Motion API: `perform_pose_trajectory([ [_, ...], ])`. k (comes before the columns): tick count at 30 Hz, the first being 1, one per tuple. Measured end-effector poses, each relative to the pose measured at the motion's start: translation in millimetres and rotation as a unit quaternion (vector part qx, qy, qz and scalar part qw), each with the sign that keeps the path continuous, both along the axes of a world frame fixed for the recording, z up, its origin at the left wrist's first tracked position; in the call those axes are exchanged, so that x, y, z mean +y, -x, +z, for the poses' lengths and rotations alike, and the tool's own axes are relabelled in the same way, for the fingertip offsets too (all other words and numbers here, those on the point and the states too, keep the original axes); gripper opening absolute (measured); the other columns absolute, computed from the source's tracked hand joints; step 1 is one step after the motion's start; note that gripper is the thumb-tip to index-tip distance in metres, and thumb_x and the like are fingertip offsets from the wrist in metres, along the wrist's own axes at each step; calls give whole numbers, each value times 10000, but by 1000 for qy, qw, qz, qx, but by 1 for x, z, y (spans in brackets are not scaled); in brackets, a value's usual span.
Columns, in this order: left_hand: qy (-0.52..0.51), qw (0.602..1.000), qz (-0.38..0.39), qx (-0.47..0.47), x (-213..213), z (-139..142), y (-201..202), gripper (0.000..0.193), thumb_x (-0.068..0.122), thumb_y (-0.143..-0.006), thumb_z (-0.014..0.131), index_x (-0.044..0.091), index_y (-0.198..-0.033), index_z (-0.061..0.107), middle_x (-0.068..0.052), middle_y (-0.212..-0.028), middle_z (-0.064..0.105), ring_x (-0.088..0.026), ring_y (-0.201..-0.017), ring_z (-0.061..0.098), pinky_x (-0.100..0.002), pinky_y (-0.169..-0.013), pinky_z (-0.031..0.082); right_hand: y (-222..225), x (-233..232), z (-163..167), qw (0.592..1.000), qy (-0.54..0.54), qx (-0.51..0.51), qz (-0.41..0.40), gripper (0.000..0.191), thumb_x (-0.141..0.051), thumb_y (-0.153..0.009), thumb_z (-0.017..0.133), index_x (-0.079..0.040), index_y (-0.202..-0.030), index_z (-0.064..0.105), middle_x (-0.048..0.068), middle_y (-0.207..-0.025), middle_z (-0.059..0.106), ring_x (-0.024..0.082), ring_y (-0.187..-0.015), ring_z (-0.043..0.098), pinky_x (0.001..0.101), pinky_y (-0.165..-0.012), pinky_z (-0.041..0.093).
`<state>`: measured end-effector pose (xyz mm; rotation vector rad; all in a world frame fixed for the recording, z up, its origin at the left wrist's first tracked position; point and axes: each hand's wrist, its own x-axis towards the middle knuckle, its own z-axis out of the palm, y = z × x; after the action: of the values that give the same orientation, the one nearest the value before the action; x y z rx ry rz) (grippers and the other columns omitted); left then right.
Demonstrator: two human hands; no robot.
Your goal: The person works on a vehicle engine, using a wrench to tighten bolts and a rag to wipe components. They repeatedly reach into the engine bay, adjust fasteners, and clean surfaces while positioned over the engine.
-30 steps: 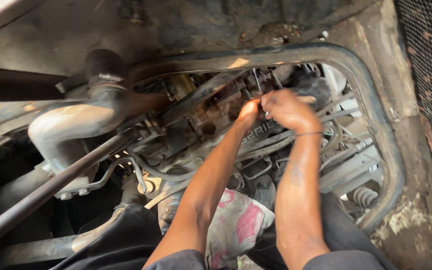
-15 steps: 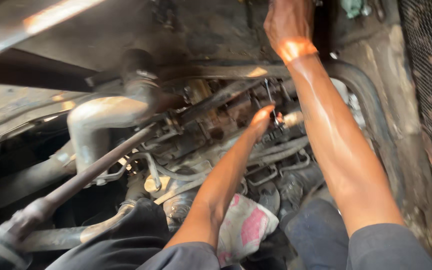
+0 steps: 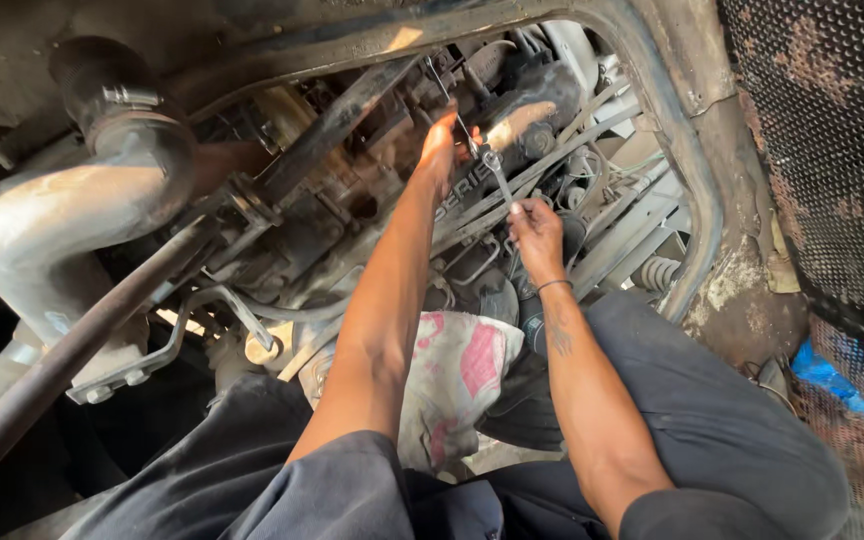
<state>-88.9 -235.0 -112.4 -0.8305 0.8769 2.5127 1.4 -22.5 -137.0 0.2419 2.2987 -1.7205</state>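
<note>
Right hand [image 3: 537, 232] gripped a wrench [image 3: 497, 178] angled toward 11 o'clock; left hand [image 3: 440, 152] pressed the engine [image 3: 352, 200], grip unclear, pipes [image 3: 592, 190] crowding both.

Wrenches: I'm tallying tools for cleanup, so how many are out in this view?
1: a slim metal wrench in the right hand, its head beside the left hand. Others may be hidden among engine parts.
</note>
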Motion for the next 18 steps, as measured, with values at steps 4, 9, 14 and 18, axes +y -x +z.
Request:
perform_pose_trajectory([
  [4,-8,1000,-7,-16,-2,4,0,494,509,-1021,412,71,-1085,632,-83,-851,731,-164,-672,670,-315,-631,490,8,5,-30,998,-47,24,19,125,-145,-1019,680,-22,-1003,666,3,-717,593,69,-605,550,232,-539,417],
  [9,-6,999,-7,-38,0,1,1,497,528,-1047,480,53,-1140,594,-94,-900,723,-182,-746,700,-327,-709,525,21,0,-45,1000,-2,19,-1,215,-161,-981,741,-7,-914,608,10,-672,593,85,-565,561,245,-505,419],
  [14,127,991,-24,41,2,-3,-8,348,375,-992,612,42,-1066,681,-75,-914,688,-176,-828,610,-350,-746,459,19,-6,-59,998,-45,-17,-46,306,-244,-932,793,5,-905,618,15,-734,601,113,-549,602,262,-470,434],
  [18,179,983,-32,29,1,0,-14,239,268,-877,722,89,-1033,741,-75,-942,729,-151,-872,626,-320,-817,495,14,-10,-64,994,-92,-3,-66,389,-287,-916,804,25,-926,572,50,-779,601,135,-529,621,278,-434,472],
])
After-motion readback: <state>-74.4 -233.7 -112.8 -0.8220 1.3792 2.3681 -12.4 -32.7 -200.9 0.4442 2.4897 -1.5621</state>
